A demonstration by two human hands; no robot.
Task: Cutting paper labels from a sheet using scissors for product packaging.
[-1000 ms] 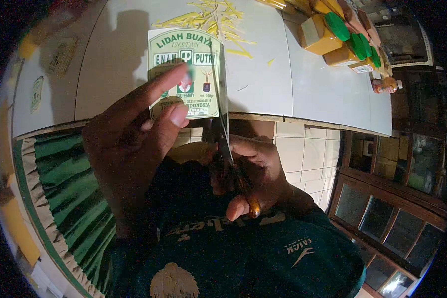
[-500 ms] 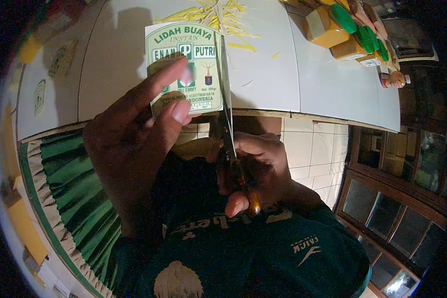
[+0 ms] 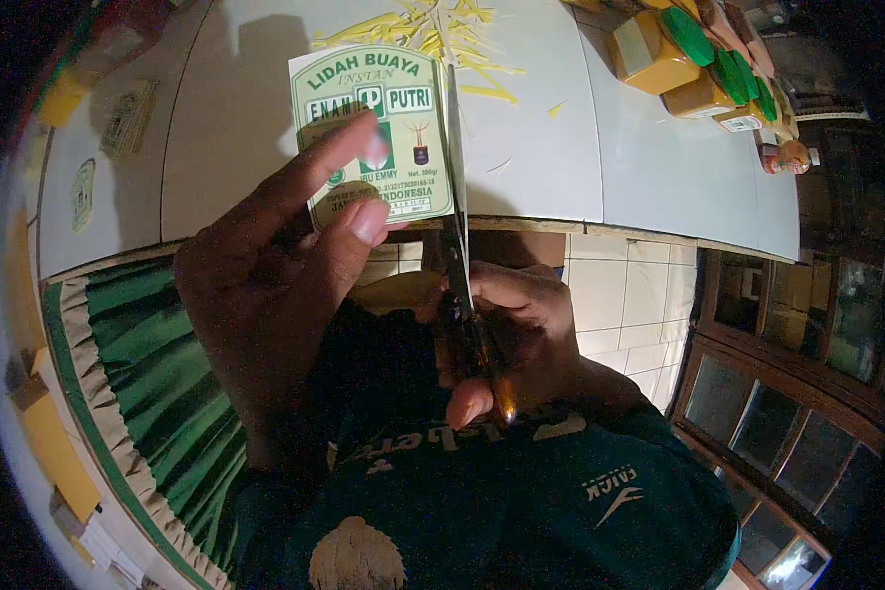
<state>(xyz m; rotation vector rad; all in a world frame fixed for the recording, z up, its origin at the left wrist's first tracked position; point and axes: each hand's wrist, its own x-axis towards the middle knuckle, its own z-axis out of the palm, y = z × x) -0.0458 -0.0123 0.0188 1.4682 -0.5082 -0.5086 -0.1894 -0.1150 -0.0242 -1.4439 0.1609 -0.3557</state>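
Observation:
My left hand (image 3: 256, 256) pinches a pale label card (image 3: 403, 133) with green print and an arched top edge, thumb and fingers at its lower left. My right hand (image 3: 516, 339) grips scissors (image 3: 458, 265) with dark and amber handles, blades pointing up along the card's right edge and partly hidden there. Behind the card, yellow paper strips (image 3: 482, 84) lie scattered on the white table (image 3: 659, 187).
Yellow containers (image 3: 649, 57) with green lids and a small bottle (image 3: 787, 155) sit at the table's right. More labels (image 3: 123, 113) lie at the left. A green pleated cloth (image 3: 147, 393) hangs at lower left; glass-paned wooden frames (image 3: 777, 423) are at lower right.
Both hands, the card and the scissors have shifted slightly right in view, with the card a little higher. The grips look the same.

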